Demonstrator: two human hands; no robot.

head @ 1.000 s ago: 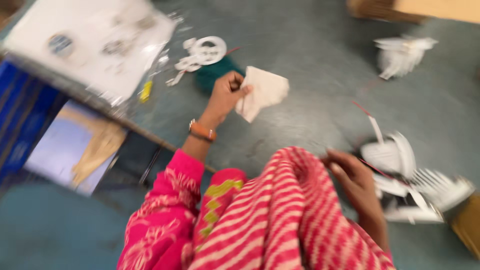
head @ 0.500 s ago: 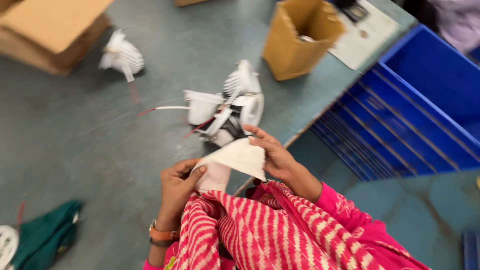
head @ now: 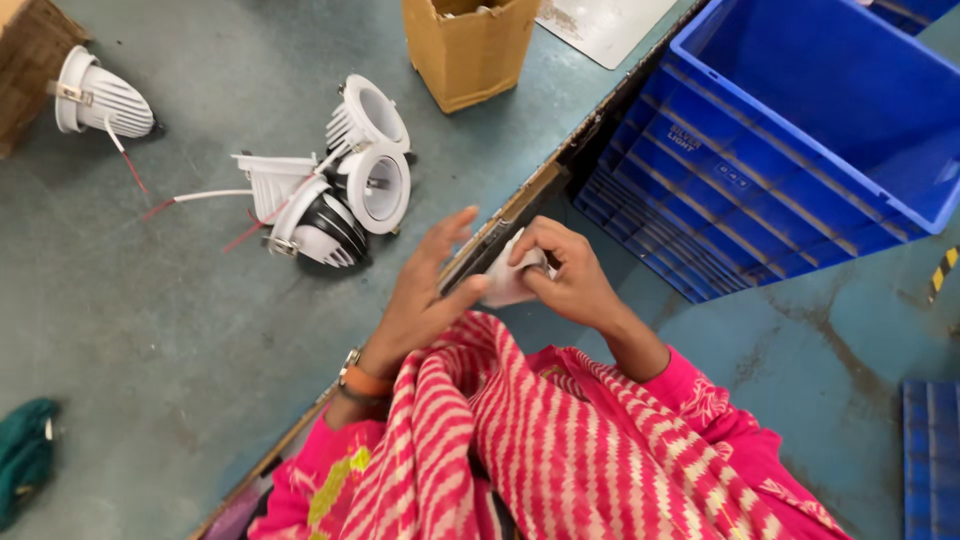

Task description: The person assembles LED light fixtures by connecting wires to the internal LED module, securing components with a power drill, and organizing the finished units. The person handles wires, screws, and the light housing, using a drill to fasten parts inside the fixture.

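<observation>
My right hand (head: pixel 565 277) is closed around a crumpled white cloth (head: pixel 508 285) at the table's front edge. My left hand (head: pixel 425 288) is beside it with fingers spread, its thumb touching the cloth. Just beyond the hands lies a cluster of white round downlight fixtures (head: pixel 345 180) with white and red wires. An orange band sits on my left wrist. A pink and white striped scarf covers my chest below.
A lone white fixture (head: pixel 98 98) lies far left by a brown box. A small cardboard box (head: pixel 470 50) stands at the back. Stacked blue plastic crates (head: pixel 790 150) sit on the floor to the right. A dark green cloth (head: pixel 25 455) lies at the left edge.
The view swung right from a tray and green cloth to the fixtures and crates. The white cloth went from my left hand alone into my right hand's grip, bunched smaller.
</observation>
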